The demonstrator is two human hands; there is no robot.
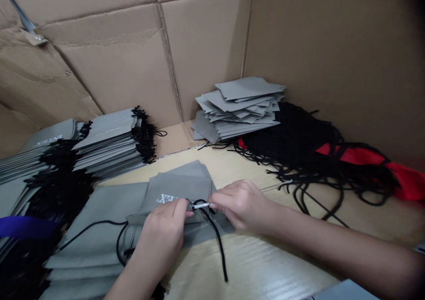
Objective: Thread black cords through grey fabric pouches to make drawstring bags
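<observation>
1 left hand point(161, 233), 1 right hand point(245, 204), 1 thin white tool point(202, 205), 1 blue band point(28, 227), 1 black cord bundle point(295, 134). Gray pouches point(111, 122): many, overlapping, can't count. Red pieces point(360, 155): number unclear.

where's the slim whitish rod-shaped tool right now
In the head view, the slim whitish rod-shaped tool is below centre, slightly left, between the left hand and the right hand, beside a thin black cord.

Flat grey fabric pouch point(184, 180): is bearing white lettering point(163, 198). Heaped thin black cords point(299, 134): are contrasting with bright red fabric strip point(360, 155). Flat violet-blue band point(28, 227): is showing plain colour.
</observation>
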